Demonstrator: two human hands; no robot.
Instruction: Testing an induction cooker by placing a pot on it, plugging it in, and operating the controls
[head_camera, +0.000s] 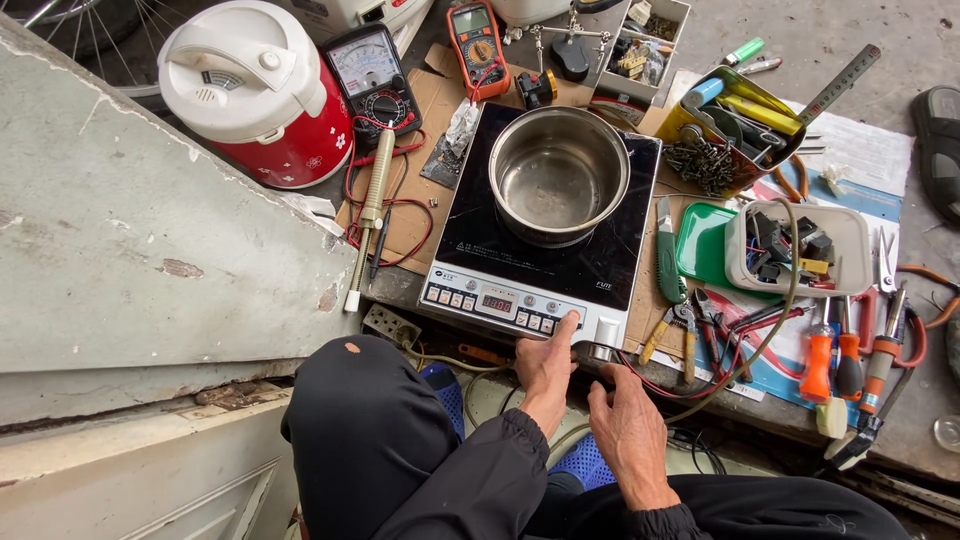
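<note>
Steel, shiny and bare inside, the pot (558, 176) stands on the black glass of the induction cooker (540, 235), straight beyond the left hand (546, 368). That hand grips nothing: its fingers are loosely curled and one fingertip (572, 319) presses the cooker's control strip beside the small lit display. The right hand (628, 428) lies just beside and nearer the body, palm down at the cooker's front corner, fingers bent over the red and grey cables (660, 385) there; whether it actually pinches a cable cannot be told.

Off to the right of both hands, a white plastic tub (850, 245) holds a heap of small black blocky parts, and it sits partly on a green tray (700, 245). Beyond that, a yellow tin (735, 125) lies tipped, stuffed with tools, with a spill of dark screws at its mouth. Farther out past the pot, a small open box (650, 45) holds mixed little parts. Pliers and orange-handled screwdrivers (845, 355) lie in a row to the right of the right hand.

To the left beyond the left hand stand a red and white rice cooker (262, 95), lid closed, an analogue meter (372, 75) and an orange digital meter (477, 45) on cardboard.
</note>
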